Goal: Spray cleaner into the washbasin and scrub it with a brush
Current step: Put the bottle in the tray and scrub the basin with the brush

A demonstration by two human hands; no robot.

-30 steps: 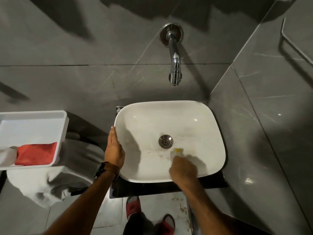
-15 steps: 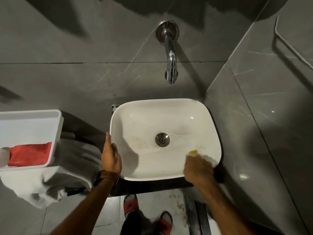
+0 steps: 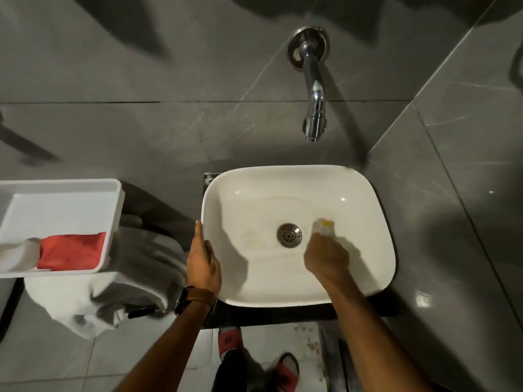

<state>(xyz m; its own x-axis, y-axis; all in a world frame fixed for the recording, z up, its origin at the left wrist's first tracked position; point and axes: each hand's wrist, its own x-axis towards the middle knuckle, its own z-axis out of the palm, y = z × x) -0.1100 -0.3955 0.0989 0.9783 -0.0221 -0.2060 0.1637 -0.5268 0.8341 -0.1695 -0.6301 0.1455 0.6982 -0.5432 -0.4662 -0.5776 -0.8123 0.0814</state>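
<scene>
A white washbasin [image 3: 283, 176] sits on a dark counter below a chrome wall tap [image 3: 314, 106]. My right hand [image 3: 325, 257] is inside the bowl, closed around a small brush [image 3: 325, 224] with a yellow tip that is blurred. The brush touches the basin floor just right of the metal drain [image 3: 289, 235]. My left hand [image 3: 202, 263] rests flat against the basin's left rim, fingers together, holding nothing. A watch with a brown strap is on that wrist. No spray bottle is in view.
A white plastic tray [image 3: 62, 193] stands at the left with a red cloth [image 3: 70, 251] and a white item in it. A grey-white towel [image 3: 113, 287] hangs below the tray. Grey tiled walls enclose the basin behind and to the right. Red sandals [image 3: 287, 369] show on the floor.
My right hand has carried the brush from the basin's front right corner up and left to just right of the drain. My left hand stayed on the left rim.
</scene>
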